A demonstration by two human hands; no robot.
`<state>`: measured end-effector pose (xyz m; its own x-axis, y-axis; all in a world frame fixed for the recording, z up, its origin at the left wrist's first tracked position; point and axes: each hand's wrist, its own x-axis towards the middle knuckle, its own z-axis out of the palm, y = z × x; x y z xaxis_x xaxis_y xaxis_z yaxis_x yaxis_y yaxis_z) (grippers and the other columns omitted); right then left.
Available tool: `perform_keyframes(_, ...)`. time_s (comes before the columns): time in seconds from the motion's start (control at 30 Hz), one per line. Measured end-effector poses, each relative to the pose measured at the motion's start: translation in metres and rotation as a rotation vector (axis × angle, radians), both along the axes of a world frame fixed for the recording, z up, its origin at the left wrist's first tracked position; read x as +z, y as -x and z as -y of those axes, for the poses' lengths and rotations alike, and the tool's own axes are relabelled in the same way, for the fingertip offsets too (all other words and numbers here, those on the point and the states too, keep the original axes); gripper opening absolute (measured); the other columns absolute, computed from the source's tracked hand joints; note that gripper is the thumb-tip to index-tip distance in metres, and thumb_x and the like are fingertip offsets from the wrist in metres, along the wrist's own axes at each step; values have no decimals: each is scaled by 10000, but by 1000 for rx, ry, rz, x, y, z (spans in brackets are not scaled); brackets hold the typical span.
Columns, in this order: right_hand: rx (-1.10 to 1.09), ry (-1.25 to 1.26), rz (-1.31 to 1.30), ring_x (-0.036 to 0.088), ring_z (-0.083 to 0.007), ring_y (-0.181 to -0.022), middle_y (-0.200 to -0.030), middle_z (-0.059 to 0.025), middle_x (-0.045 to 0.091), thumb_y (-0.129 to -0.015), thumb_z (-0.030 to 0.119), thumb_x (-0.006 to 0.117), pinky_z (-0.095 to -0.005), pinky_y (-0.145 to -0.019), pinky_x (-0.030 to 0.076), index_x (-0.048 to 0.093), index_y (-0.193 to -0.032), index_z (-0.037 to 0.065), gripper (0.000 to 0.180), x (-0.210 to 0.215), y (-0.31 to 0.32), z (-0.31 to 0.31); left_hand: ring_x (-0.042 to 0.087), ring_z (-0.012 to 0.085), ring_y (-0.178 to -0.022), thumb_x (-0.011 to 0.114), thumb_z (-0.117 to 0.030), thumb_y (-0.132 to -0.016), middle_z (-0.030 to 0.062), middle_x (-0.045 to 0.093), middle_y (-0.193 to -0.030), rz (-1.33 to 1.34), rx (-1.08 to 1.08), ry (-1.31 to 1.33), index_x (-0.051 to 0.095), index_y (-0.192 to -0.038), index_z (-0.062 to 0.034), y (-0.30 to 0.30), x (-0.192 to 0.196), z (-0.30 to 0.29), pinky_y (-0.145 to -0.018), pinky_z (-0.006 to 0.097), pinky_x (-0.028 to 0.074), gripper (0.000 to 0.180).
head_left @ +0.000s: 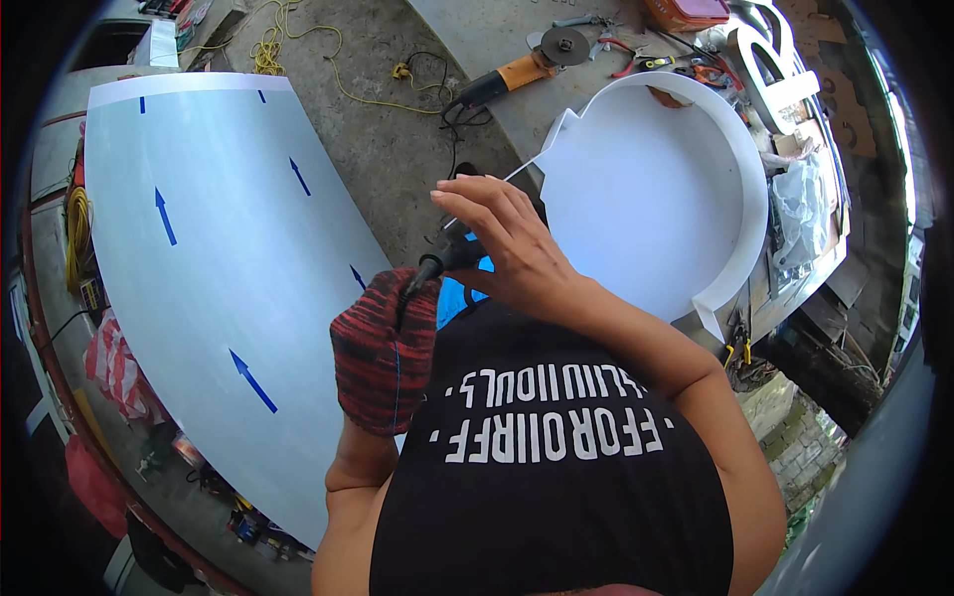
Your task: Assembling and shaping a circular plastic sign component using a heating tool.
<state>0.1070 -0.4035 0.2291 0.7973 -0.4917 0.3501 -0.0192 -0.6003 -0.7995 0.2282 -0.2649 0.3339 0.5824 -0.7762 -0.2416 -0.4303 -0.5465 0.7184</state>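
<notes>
Gloved left hand [386, 350] and bare right hand [512, 248], both closed on black tool [447, 256], centre frame, metal sheet [214, 268] at 9 o'clock. Judgement: steady two-handed grip, cable clear.

Black cable [429, 266] with dark plug end, gripped between both hands at frame centre, running diagonally from two o'clock down to eight o'clock, partly hidden.

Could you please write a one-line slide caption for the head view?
Gloved left hand and bare right hand grip a black tool beside a white sheet.
</notes>
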Motion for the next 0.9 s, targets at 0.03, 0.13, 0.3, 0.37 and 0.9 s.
perform_keyframes(0.03,26,-22,-22,522,-353,-1297,-1327,-117,565,-737,93,835,-493,-1127,388,524,-1364,66,700,-3,3,0,710,296,-683,700,-126,-957,170,712,-810,-3,-55,16,698,-1021,-5,5,1,-1,-630,362,541,138)
perform_keyframes(0.13,74,-92,-7,649,-331,-1127,-1160,-106,672,-795,79,829,-505,-1102,463,616,-1203,66,460,-24,15,4,718,307,-724,716,-139,-942,166,712,-833,-120,-115,38,689,-1068,-6,13,-4,0,-657,366,548,185)
perform_keyframes(0.3,-108,-236,146,705,-283,-980,-967,-120,685,-867,109,800,-517,-1048,507,649,-1013,40,221,-28,29,28,717,288,-858,737,-161,-929,155,713,-992,-164,-291,411,657,-1107,-31,10,-26,19,-756,369,547,234)
perform_keyframes(0.37,-131,-309,250,693,-274,-1005,-974,-120,673,-917,170,773,-552,-1079,475,631,-1022,47,214,-32,30,48,702,270,-887,695,-177,-954,139,699,-975,-17,-176,445,656,-1093,-36,5,-62,17,-793,358,538,202)
perform_keyframes(0.9,-117,-334,233,700,-332,-1109,-1041,-142,681,-894,293,812,-609,-1131,412,645,-1013,52,317,-92,17,96,305,398,-1496,878,-599,-633,227,294,-1624,107,-212,293,262,-1574,8,42,-294,114,-1242,536,210,1278)
